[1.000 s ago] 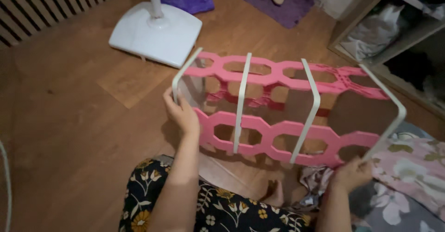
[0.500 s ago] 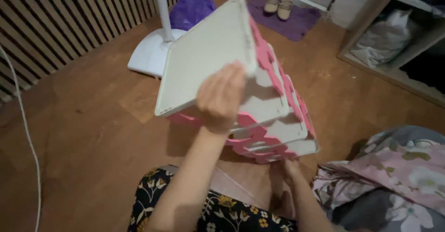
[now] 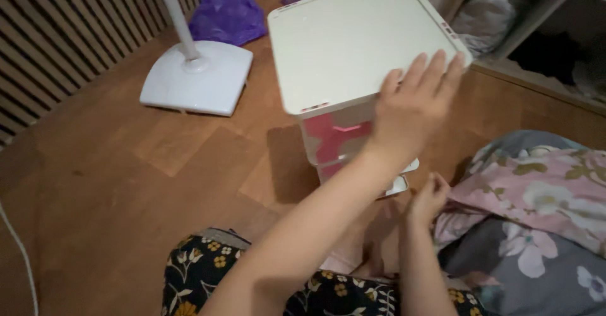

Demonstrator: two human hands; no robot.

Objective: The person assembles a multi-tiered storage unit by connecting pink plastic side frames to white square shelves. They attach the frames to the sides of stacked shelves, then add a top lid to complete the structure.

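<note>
**Rack stood upright, my left palm on its top**

The brown wooden floor [image 3: 126, 183] fills most of the frame. At upper centre stands the white-and-pink plastic shelf rack [image 3: 353, 57], now on end with its flat white top panel facing me; a second ago it lay lengthwise with its pink lattice sides showing, and half a second ago it was mid-tilt. So the turning-up looks about finished and the rack seems to rest on the floor.

At right lies the pink and grey floral bedding [image 3: 536, 196]. At upper left stand the white square fan base with its pole [image 3: 196, 79], and behind it the purple plastic bag [image 3: 227, 16].

My left hand [image 3: 413, 111] lies flat on the near right corner of the top panel, fingers straight and spread, gripping nothing. My right hand [image 3: 429, 199], lower right of the rack, sits loosely curled by its bottom shelf edge; I cannot tell whether it pinches anything.
</note>
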